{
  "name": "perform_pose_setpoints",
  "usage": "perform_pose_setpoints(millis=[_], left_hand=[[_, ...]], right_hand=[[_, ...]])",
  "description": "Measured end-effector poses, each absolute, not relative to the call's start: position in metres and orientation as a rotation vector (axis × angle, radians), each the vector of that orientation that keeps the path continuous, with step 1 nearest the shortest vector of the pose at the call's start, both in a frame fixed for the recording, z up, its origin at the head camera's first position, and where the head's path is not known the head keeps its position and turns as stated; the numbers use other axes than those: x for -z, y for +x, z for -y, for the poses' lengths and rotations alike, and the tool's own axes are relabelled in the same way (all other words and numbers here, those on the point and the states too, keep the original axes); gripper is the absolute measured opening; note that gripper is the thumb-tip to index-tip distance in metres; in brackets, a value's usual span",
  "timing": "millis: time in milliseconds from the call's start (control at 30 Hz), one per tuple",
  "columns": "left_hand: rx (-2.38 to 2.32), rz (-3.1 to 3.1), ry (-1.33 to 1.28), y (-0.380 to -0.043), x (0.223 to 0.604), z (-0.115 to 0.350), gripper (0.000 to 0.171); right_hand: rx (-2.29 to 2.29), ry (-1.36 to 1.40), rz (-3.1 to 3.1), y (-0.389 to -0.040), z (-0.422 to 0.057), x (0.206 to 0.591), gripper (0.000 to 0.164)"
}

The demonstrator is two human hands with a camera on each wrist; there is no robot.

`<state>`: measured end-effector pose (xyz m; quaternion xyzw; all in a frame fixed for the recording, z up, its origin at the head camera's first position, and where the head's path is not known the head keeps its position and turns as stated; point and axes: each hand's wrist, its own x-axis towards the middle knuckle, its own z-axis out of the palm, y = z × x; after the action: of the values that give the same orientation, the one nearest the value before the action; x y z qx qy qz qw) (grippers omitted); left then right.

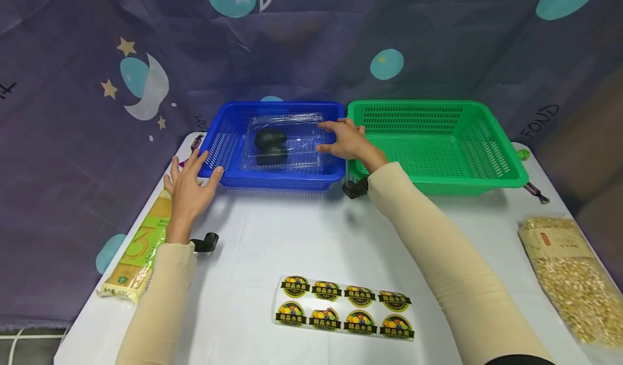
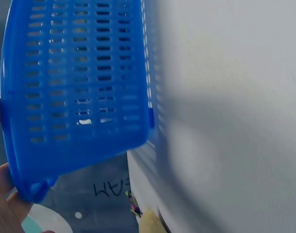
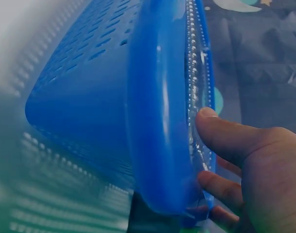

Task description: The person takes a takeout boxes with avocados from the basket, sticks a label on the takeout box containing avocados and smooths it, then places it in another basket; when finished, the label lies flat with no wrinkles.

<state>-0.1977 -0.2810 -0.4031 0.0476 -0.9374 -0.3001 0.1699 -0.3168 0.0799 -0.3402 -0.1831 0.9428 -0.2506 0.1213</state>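
Observation:
A clear plastic clamshell box point(image 1: 304, 147) lies in the blue basket point(image 1: 272, 178), over or around two dark oval items point(image 1: 271, 138) that look like avocados; I cannot tell whether they are inside it. My right hand point(image 1: 348, 139) reaches over the basket's right rim. Its thumb point(image 3: 221, 128) and fingertips meet the box's right edge, spread apart along it. At the basket's front left corner is my left hand point(image 1: 190, 189), fingers spread beside the rim and nothing held. In the left wrist view, only parts of its fingers point(image 2: 5, 187) show at the basket's edge.
A green basket point(image 1: 438, 181) stands right of the blue one. Toward the front lies a sheet of round fruit stickers point(image 1: 344, 308). A noodle packet point(image 1: 141, 246) is at the left edge, a bag of grains point(image 1: 574, 278) at the right. Dark patterned cloth point(image 1: 302, 46) hangs behind.

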Motion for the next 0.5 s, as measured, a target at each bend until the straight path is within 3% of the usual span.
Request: perform_pose_setpoints(millis=[500], left_hand=[[0.831, 2.660, 0.148, -0.200, 0.407, 0.289, 0.075]], right_hand=[[0.713, -0.581, -2.746, -0.323, -0.069, 0.339, 0.069]])
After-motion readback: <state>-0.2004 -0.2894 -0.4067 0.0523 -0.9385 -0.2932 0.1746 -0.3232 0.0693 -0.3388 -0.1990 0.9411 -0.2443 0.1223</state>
